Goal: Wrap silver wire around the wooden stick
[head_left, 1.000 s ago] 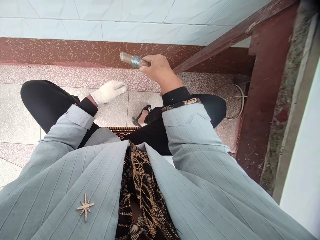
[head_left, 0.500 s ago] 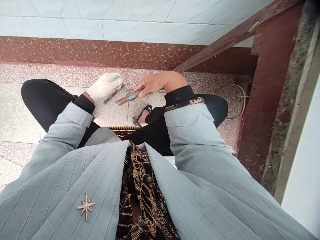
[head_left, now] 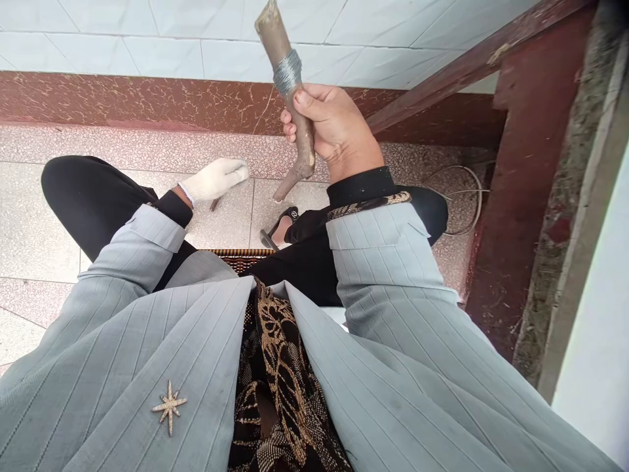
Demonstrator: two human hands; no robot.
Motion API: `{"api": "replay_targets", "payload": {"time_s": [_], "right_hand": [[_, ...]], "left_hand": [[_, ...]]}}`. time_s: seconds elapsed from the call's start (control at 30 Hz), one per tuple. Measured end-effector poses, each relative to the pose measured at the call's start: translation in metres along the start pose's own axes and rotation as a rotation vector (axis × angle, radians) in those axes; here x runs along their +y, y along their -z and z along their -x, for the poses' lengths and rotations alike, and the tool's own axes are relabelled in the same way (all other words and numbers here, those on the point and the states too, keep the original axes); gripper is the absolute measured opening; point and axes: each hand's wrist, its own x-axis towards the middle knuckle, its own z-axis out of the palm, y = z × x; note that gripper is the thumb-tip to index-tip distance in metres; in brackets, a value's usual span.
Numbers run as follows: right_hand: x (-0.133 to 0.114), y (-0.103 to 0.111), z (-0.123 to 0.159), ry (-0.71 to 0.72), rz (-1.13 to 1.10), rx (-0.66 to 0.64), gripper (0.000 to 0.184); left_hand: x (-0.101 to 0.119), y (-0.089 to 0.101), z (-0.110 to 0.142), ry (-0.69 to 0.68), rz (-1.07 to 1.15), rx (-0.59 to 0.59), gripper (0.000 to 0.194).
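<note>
My right hand (head_left: 334, 121) is bare and wrapped round a bent wooden stick (head_left: 305, 141), its thumb pressed along the wood. Grey wire (head_left: 287, 72) is wound in a tight band about the stick, just above the thumb. The cut upper end points up toward the wall; a short crooked branch sticks out at the bottom. To the left, my left hand (head_left: 216, 178) wears a white knit glove, its fingers closed. Below that glove shows the end of a thin reddish-brown rod (head_left: 215, 204), the rest hidden by the hand.
A tiled wall (head_left: 236, 56) with a red-brown base stands in front. At right are a dark red wooden frame (head_left: 535, 131) and a loop of pale cable (head_left: 479, 203) on the floor. A woven wicker edge (head_left: 240, 261) shows between my legs, near a black shoe (head_left: 275, 229).
My right hand has lifted and turned the stick, swinging its wire-wound end from low left to upward. My gloved left hand has shifted slightly right and down, with the rod's end moving along.
</note>
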Motion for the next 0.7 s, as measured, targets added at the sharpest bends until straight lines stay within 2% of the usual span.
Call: {"api": "replay_targets", "payload": {"time_s": [0.07, 0.23, 0.27, 0.37, 0.43, 0.57, 0.7], "right_hand": [[0.004, -0.004, -0.006, -0.051, 0.105, 0.015, 0.079], [0.007, -0.014, -0.012, -0.087, 0.688, 0.029, 0.035], [0.008, -0.016, -0.013, -0.090, 0.768, -0.004, 0.030], [0.017, -0.016, -0.017, -0.126, 0.917, -0.216, 0.024], [0.024, -0.013, -0.021, -0.132, 0.979, -0.348, 0.025], [0.027, -0.009, -0.023, -0.116, 0.973, -0.471, 0.028], [0.014, -0.006, -0.016, -0.152, 0.800, -0.650, 0.034]], "left_hand": [[-0.001, 0.000, -0.001, -0.018, -0.090, -0.029, 0.031], [-0.001, -0.001, -0.001, -0.005, -0.189, -0.088, 0.036], [-0.001, -0.001, -0.001, -0.002, -0.203, -0.088, 0.036], [0.000, 0.003, 0.000, -0.024, -0.220, -0.069, 0.033], [0.001, 0.008, 0.000, -0.038, -0.215, -0.038, 0.032], [0.003, 0.017, 0.001, -0.030, -0.178, 0.011, 0.030], [0.002, 0.022, 0.001, -0.025, -0.133, 0.061, 0.030]]}}
